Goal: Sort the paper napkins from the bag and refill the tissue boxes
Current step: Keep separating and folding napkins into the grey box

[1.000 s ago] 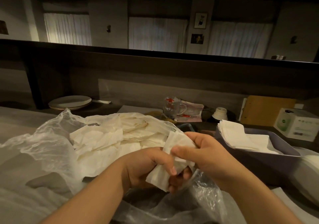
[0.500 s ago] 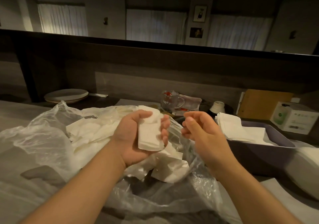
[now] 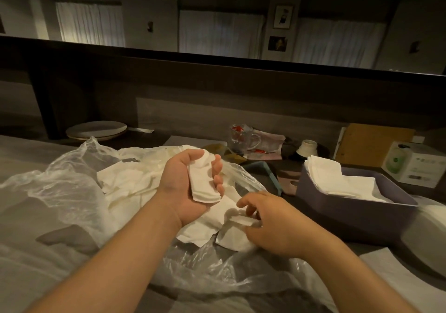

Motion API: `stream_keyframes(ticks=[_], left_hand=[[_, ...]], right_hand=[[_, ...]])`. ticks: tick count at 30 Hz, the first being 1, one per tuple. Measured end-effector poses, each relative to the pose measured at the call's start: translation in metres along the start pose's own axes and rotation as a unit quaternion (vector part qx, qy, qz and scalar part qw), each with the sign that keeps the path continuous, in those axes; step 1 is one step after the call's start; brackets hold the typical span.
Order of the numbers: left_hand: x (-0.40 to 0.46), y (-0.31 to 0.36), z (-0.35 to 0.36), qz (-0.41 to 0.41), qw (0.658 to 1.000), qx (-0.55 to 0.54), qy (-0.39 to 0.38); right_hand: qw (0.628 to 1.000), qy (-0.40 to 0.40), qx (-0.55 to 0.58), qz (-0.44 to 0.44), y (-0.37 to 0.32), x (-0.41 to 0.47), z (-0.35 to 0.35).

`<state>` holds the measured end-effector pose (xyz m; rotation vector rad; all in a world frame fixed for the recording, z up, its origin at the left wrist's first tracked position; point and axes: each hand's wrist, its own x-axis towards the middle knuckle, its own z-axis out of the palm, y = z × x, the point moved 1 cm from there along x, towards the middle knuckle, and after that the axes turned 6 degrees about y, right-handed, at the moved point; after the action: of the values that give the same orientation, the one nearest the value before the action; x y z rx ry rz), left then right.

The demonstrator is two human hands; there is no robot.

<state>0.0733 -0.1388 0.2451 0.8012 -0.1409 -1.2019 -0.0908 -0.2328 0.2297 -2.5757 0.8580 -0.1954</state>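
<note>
A clear plastic bag [image 3: 60,192] lies open on the counter with crumpled white napkins [image 3: 128,180] inside. My left hand [image 3: 183,187], palm up, holds a small folded stack of napkins [image 3: 202,182] with the fingers curled round it. My right hand [image 3: 272,226] is lower, over the bag's mouth, its fingers pinching a loose napkin [image 3: 237,230] that lies there. To the right stands a purple tissue box [image 3: 350,211], open on top, with flat white napkins [image 3: 337,180] stacked in it.
Behind the bag are a glass mug [image 3: 241,137], a red-printed packet [image 3: 268,143] and a small white cup [image 3: 307,147]. A stack of plates [image 3: 96,129] sits back left. A white carton [image 3: 415,165] and a brown board [image 3: 371,143] stand at the far right. A dark raised ledge [image 3: 217,76] runs behind.
My right hand has dropped from beside the left hand down to the loose napkins at the bag's mouth and taken hold of one. The left hand keeps its folded stack.
</note>
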Motion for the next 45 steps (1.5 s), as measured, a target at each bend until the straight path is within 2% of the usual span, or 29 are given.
stream_keyframes(ticks=[8,14,18,20,24,31,33,34,37,39,41,44,45], left_hand=[[0.002,-0.001,-0.003,-0.018,1.0,0.025,-0.007],[0.002,-0.003,-0.002,-0.024,0.998,0.062,0.013],[0.003,-0.002,-0.003,-0.02,0.995,0.098,0.019],[0.003,-0.004,-0.003,-0.027,0.99,0.142,0.007],[-0.005,-0.015,0.005,-0.015,0.971,0.237,-0.025],[-0.008,-0.027,0.01,-0.056,0.966,0.221,-0.123],[-0.011,-0.027,0.012,-0.056,0.959,0.234,-0.151],[-0.012,-0.028,0.012,-0.05,0.956,0.244,-0.157],[-0.017,-0.029,0.014,-0.05,0.956,0.248,-0.147],[-0.012,-0.025,0.011,-0.054,0.972,0.194,-0.123],[-0.008,-0.015,0.007,-0.045,0.987,0.098,-0.116],[0.001,0.003,-0.002,-0.006,0.997,-0.021,-0.072],[0.001,0.007,-0.004,0.006,0.997,-0.042,-0.061]], right_hand=[[0.995,0.099,0.026,0.015,0.0,0.002,0.003],[0.962,0.176,0.208,0.029,-0.005,-0.001,-0.007],[0.908,0.137,0.396,0.026,-0.015,-0.012,-0.022],[0.882,0.128,0.453,0.02,-0.019,-0.015,-0.026],[0.855,0.15,0.495,0.041,-0.023,-0.013,-0.021],[0.774,0.188,0.592,0.118,-0.025,-0.014,-0.012],[0.767,0.189,0.6,0.129,-0.027,-0.015,-0.01],[0.775,0.192,0.589,0.121,-0.028,-0.015,-0.009],[0.833,0.233,0.492,0.095,-0.028,-0.011,-0.004],[0.839,0.262,0.465,0.102,-0.025,-0.008,-0.005],[0.853,0.259,0.441,0.106,-0.02,-0.005,-0.005],[0.95,0.178,0.247,0.071,-0.011,-0.002,-0.002],[0.972,0.149,0.174,0.06,-0.009,-0.002,0.001]])
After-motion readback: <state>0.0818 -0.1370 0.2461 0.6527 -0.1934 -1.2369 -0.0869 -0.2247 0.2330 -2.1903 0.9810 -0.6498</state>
